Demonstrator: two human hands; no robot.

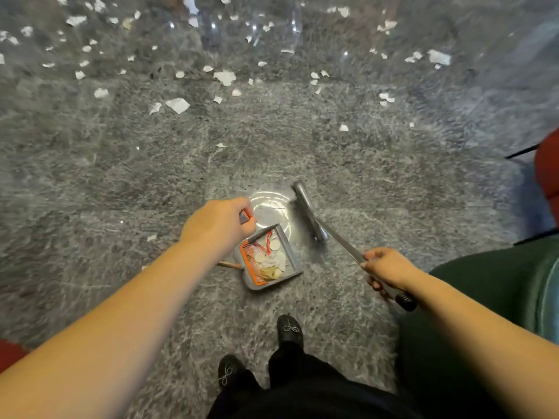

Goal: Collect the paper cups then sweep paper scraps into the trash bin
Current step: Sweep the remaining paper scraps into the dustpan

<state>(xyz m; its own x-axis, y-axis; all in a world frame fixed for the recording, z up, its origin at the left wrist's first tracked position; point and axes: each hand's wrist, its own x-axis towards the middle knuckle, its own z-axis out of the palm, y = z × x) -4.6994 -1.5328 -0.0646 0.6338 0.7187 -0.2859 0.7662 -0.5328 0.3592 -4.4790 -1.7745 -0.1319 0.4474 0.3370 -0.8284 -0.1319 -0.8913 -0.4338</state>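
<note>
many white paper scraps (225, 77) lie scattered over the far half of the floor (121, 182), torn and ragged, a few strays nearer in. closer, a grey dustpan (269, 261) with an orange inner edge sits on the floor just ahead of the feet; it holds white scraps, round pale pieces and something red. the left hand (220, 225) reaches down with the arm stretched forward, its fingers curled round the grey and orange top of the dustpan's handle (244, 216). the right hand (388, 269) grasps the thin grey handle of a broom (311, 216), fingers wrapped round it near the black end cap; the handle slants up and left to a narrow grey broom head resting on the floor just right of the dustpan. between pan and broom head a bright ring of reflected light shows on the polished surface. the floor is dark grey stone with pale veining, glossy. black shoes (289, 328) with small silver bows stand below. a dark green seat (484, 297) is at the right edge.
</note>
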